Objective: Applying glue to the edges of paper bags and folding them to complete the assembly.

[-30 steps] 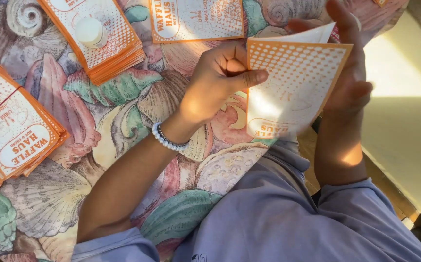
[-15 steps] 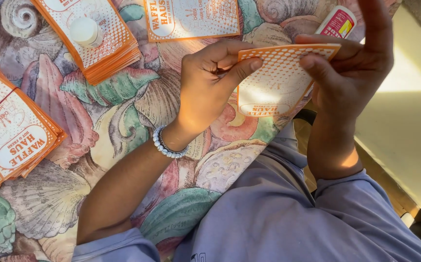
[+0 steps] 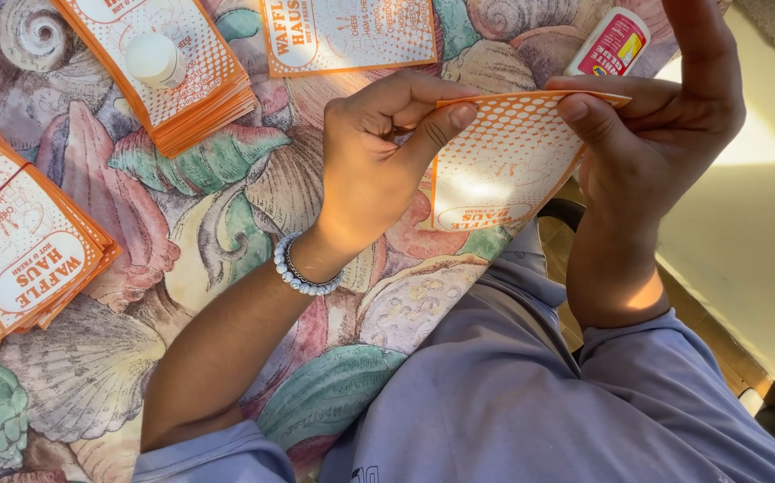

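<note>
Right now I see the orange sheet [image 3: 504, 170] pinched between my left hand [image 3: 370, 170] and right hand [image 3: 656, 134], both closed on its top edge above the shell cloth [image 3: 227, 206].

Counts, head view:
- Hands: 2, left hand [image 3: 365, 170] and right hand [image 3: 665, 116].
- Loose orange-and-white paper sleeves: 1 held between both hands [image 3: 504, 161], 1 lying flat at the top edge [image 3: 347, 36].
- Stacks of the same sleeves: 2, one top left [image 3: 182, 80], one at the left edge [image 3: 21, 241]. Sheets per stack can't be counted.
- White bottle caps: 1, on the top-left stack [image 3: 155, 58].
- Glue bottles: 1, red-and-white label, top right [image 3: 611, 45].
- Beaded bracelets: 1, on the left wrist [image 3: 303, 273].
- Shell-print tablecloths: 1 [image 3: 227, 206].
</note>
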